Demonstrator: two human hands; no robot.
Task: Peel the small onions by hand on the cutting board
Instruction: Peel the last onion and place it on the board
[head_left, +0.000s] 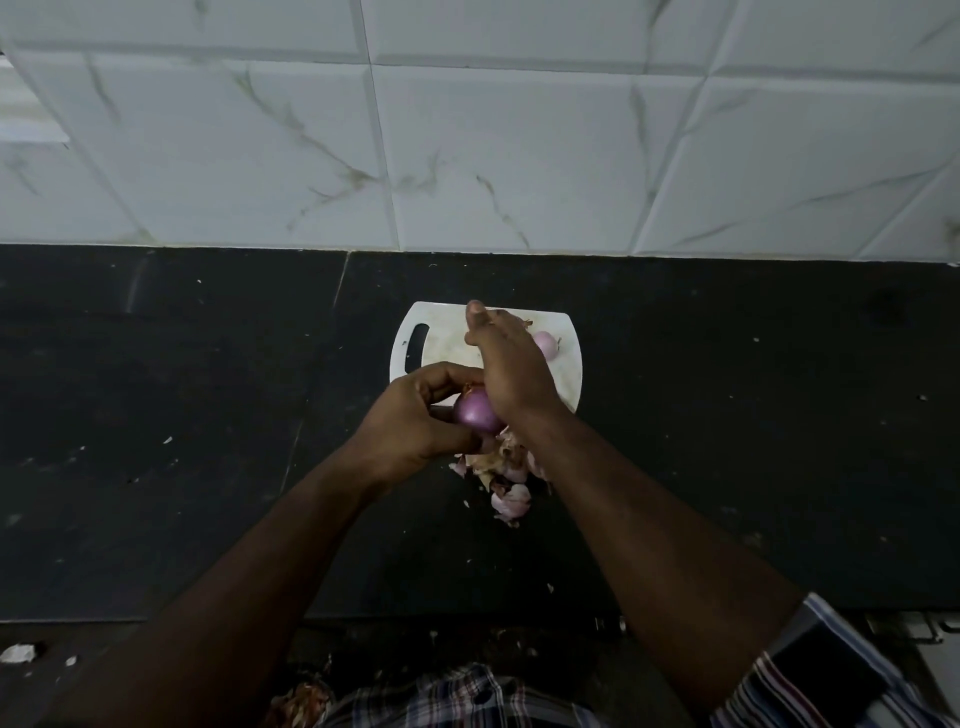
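Fingers (441, 375) of the left hand (410, 423) curl round a glossy purple small onion (475, 413), gripping it just above the near edge of the white plastic cutting board (410, 353). The right hand (511, 371) lies over the onion's far side, thumb raised; its fingertips are hidden, so their hold cannot be told. A paler peeled onion (545, 344) rests on the board. Papery pink-brown onion skins (506, 478) lie heaped on the black stone counter (727, 415).
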